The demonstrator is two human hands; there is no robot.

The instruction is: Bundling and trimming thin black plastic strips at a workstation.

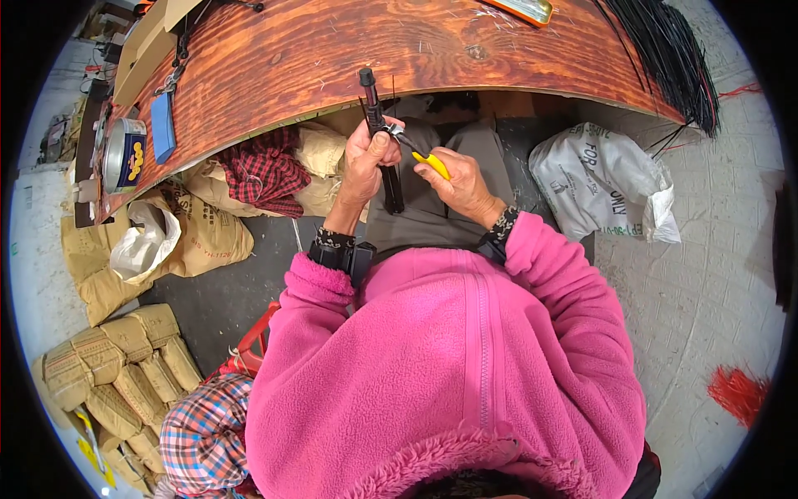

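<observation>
My left hand (370,158) is closed around a black, slim, rod-like assembly (368,87) with a round cap at its far end. Thin black legs or rods (392,193) hang below that hand, over my lap. Thin dark wires or strands stick up beside the cap. My right hand (461,185) grips a yellow-handled tool (432,165), which looks like pliers. Its dark neck and silvery end reach to the assembly beside my left thumb. The exact contact there is too small to make out.
A wooden table (332,58) stands ahead, bearing a blue block (163,126), a round tin (126,156), a cardboard box (150,50) and bundled black wires (669,58). A white sack (590,179) lies right, brown sacks (212,229) left, and red strands (736,395) on the floor.
</observation>
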